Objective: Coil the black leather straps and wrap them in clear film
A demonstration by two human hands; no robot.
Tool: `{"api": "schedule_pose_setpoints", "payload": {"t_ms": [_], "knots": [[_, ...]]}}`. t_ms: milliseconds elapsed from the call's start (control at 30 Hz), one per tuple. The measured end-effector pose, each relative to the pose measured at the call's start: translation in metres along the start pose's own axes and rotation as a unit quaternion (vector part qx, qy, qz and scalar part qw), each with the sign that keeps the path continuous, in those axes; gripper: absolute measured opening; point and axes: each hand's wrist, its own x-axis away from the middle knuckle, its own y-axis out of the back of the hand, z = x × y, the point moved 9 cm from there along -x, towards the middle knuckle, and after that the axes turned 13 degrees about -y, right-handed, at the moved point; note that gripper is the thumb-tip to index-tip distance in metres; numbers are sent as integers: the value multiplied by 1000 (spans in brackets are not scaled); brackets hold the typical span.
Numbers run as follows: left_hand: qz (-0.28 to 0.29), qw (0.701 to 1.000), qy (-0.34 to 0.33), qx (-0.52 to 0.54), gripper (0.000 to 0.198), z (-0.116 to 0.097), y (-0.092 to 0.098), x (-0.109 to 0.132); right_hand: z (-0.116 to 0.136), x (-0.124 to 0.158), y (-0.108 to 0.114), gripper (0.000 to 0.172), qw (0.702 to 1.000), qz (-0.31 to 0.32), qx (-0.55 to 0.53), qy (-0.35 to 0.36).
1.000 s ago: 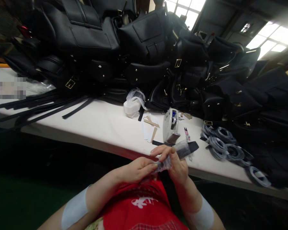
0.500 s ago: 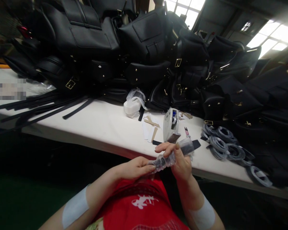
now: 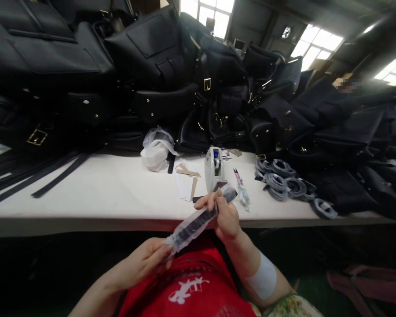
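Note:
A black strap in a clear plastic sleeve point(image 3: 193, 226) stretches diagonally between my hands, in front of the table edge. My left hand point(image 3: 155, 255) is closed on its lower left end, where the plastic is bunched. Higher up and to the right, my right hand point(image 3: 221, 213) grips the sleeve near its upper end, thumb on top. Just beyond my right hand stands a white tape dispenser point(image 3: 211, 167) with a blue core. Pink-handled snips point(image 3: 239, 180) lie to its right on the white table point(image 3: 119, 187).
Black bags with gold buckles point(image 3: 155, 48) are piled along the back. Coiled wrapped straps point(image 3: 277, 180) lie at right, loose black straps point(image 3: 61, 176) at left. A white plastic bundle point(image 3: 155, 152) and paper and card strips point(image 3: 186, 180) sit mid-table.
My hands have moved apart, and the bunched sleeve is now stretched out along the strap. The view has turned to the right.

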Motion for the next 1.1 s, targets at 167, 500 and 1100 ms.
{"api": "schedule_pose_setpoints", "payload": {"t_ms": [167,500,1100], "knots": [[-4,994,108,24,57,57,25,45,9,-13,31,50,995,-82,-47,17],[-32,999,40,10,46,37,17,22,-23,4,-24,50,995,92,13,-47],[-92,993,-66,-36,61,-17,-10,-29,-66,24,-54,58,968,185,130,-109]]}}
